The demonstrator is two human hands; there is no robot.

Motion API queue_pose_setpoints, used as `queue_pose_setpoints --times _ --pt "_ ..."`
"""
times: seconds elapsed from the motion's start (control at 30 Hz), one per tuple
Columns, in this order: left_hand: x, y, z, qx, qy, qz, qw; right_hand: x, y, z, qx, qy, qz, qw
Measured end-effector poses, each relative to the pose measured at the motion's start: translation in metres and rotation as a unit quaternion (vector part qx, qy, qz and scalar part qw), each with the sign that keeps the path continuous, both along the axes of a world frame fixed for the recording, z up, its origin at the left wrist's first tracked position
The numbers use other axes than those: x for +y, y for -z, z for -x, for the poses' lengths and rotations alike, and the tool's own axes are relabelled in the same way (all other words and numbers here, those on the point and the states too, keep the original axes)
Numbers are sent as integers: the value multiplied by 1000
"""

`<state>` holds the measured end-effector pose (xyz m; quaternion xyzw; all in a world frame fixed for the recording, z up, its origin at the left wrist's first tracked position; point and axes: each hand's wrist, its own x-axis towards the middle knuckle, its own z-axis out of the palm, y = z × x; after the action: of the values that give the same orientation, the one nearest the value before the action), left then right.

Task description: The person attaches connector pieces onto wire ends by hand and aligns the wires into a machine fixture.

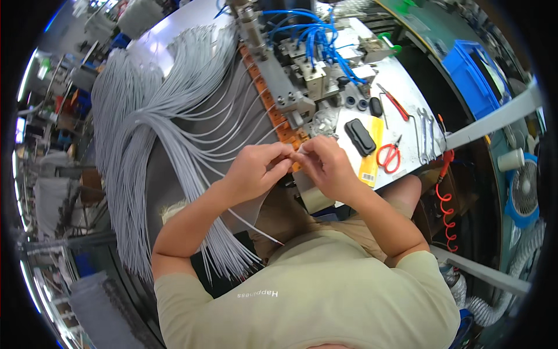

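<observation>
My left hand [253, 168] and my right hand [326, 167] meet in front of me, fingertips pinched closely together. A tiny pale bit shows between them, too small to name. Just beyond the fingertips is the near end of an orange slotted fixture [268, 100], with several thin grey cables laid across to it. A large bundle of grey cables [168, 139] spreads to the left of my left hand, some of its ends hanging by my lap. Beside my right hand lies a clear bag of small parts [323, 123].
A metal press [278, 75] with blue air tubes [317, 35] stands behind the fixture. Red-handled scissors [388, 157], a black case [360, 137], a yellow packet [369, 168], a red knife [395, 104] and wrenches [427, 135] lie right. Farther right are a blue bin [474, 81] and fan [524, 189].
</observation>
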<state>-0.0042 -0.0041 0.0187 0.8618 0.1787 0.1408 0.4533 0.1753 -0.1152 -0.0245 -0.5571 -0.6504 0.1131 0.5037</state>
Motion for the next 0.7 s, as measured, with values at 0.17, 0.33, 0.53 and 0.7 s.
queue_pose_setpoints --times 0.17,0.33,0.53,0.7 --pt "32 -27 39 120 79 -167 975 -3 13 -9 3 28 35 999" --pt "82 -41 105 312 166 -235 905 -2 14 -13 61 44 89 993" --pt "86 -43 114 392 205 -404 801 -1 7 -15 108 40 98 988" --pt "97 -57 108 387 248 -382 802 9 24 -22 119 87 107 983"
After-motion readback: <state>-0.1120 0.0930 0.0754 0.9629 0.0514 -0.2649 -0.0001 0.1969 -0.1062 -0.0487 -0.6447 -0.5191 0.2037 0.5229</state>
